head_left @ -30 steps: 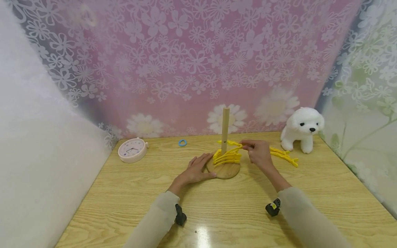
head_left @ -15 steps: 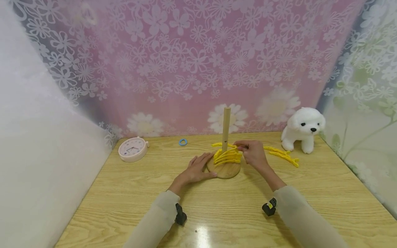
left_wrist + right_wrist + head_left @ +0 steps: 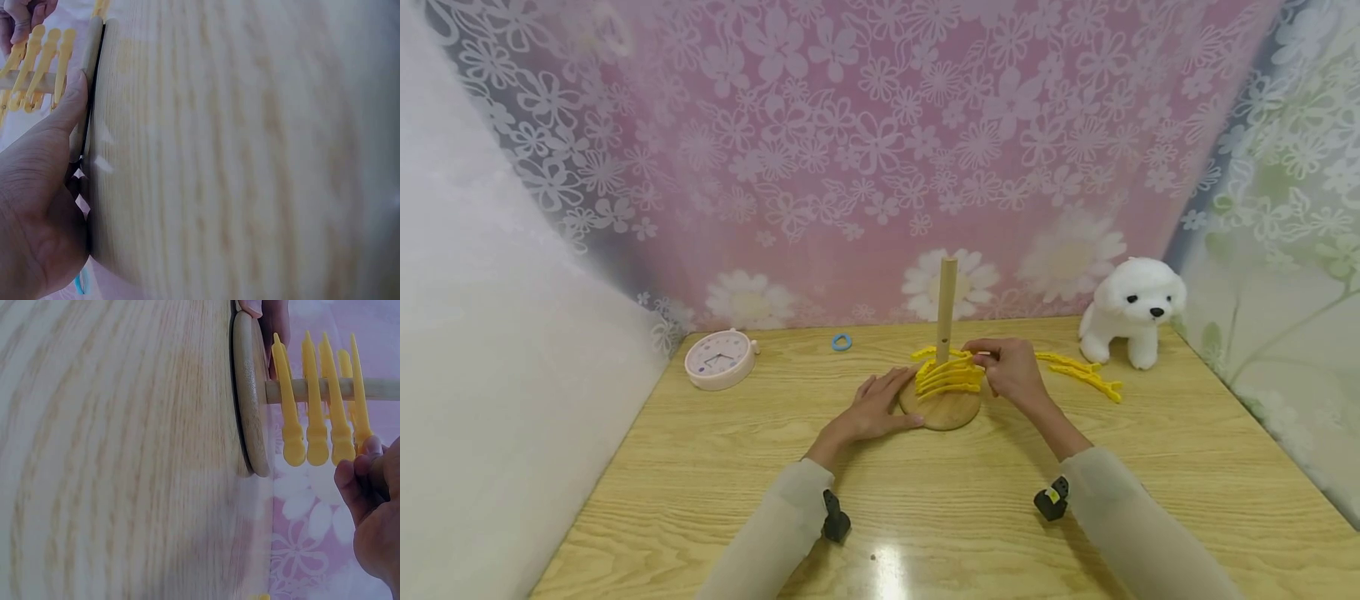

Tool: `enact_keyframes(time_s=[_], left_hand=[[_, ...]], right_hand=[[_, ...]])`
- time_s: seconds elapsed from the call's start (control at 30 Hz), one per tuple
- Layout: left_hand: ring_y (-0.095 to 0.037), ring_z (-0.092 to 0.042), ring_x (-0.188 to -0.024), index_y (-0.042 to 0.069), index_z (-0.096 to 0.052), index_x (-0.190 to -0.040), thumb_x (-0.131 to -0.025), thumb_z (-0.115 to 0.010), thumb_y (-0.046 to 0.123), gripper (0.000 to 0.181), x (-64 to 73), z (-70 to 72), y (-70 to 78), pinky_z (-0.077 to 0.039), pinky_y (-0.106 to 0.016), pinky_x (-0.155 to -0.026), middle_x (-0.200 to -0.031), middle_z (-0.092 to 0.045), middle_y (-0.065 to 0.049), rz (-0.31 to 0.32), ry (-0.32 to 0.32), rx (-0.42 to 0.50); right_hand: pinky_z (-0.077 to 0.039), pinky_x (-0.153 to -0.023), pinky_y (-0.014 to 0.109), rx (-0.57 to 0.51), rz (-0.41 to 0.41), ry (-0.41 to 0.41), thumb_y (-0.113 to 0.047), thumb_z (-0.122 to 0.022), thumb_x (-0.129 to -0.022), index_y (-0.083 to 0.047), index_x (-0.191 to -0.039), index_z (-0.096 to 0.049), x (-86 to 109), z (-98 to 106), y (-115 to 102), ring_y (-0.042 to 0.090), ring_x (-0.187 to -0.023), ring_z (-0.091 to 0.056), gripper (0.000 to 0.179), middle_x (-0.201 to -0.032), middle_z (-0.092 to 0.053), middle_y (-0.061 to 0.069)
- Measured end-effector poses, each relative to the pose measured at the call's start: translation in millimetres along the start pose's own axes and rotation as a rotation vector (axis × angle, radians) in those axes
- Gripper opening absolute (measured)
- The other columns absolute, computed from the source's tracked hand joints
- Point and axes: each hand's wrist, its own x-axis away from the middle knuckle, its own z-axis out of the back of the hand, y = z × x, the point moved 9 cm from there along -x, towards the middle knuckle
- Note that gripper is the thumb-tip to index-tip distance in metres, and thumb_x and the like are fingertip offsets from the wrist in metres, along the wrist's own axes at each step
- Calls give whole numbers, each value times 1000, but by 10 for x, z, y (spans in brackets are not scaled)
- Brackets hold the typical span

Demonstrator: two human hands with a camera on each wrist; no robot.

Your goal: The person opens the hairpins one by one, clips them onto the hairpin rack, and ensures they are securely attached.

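A round wooden base (image 3: 951, 417) carries an upright wooden post (image 3: 947, 304). Several long yellow plastic clips (image 3: 951, 382) are stacked crosswise around the lower post, rounded ends outward. My left hand (image 3: 874, 408) rests on the left side of the base, its thumb along the rim (image 3: 78, 94) and its other fingers mostly hidden in the left wrist view. My right hand (image 3: 1013, 371) pinches the end of the topmost clip (image 3: 359, 406) between thumb and fingers, beside the post.
Loose yellow clips (image 3: 1084, 377) lie on the table (image 3: 925, 508) right of my right hand. A white toy dog (image 3: 1131, 312) sits at the back right. At the back left are a pink round clock (image 3: 721, 361) and a small blue ring (image 3: 842, 342).
My right hand has moved left with the clip, bringing it up to the post; over the last half second it has hardly moved. The left hand stays on the base.
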Motion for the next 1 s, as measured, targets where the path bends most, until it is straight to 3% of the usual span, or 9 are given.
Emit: enact_keyframes(time_s=[0.3, 0.5, 0.6, 1.0], left_hand=[[-23, -11, -161, 23, -18, -169, -101, -63, 55, 87, 21, 9, 12, 0, -51, -129, -173, -18, -4, 2, 1, 9], [-24, -11, -161, 21, -18, -169, -101, -63, 55, 88, 13, -2, 6, 0, -52, -129, -173, -19, -5, -6, 0, 7], [-23, -11, -161, 22, -17, -169, -101, -62, 56, 88, 7, -9, -5, 0, -51, -129, -173, -18, -3, -1, -1, 2], [-23, -11, -161, 23, -17, -169, -101, -62, 56, 88, 10, 1, 7, -1, -51, -129, -173, -19, -4, 3, 6, -7]], right_hand=[[-34, -33, 29, -6, 14, -37, 1, -63, -102, -1, -116, -79, 5, -1, 9, 21, -31, -40, 22, -97, -78, 19], [-35, -34, 29, -15, 33, -69, -2, -66, -101, -2, -116, -79, 12, -1, 11, 19, -32, -41, 20, -61, -66, 23], [-34, -34, 28, -22, 31, -83, -3, -66, -101, -3, -116, -79, 18, 0, -3, 19, -32, -41, 20, -54, -60, 23], [-34, -35, 29, 25, 83, -131, -9, -67, -103, -7, -125, -76, 52, -15, -28, 18, -34, -40, 25, -48, -50, 5]])
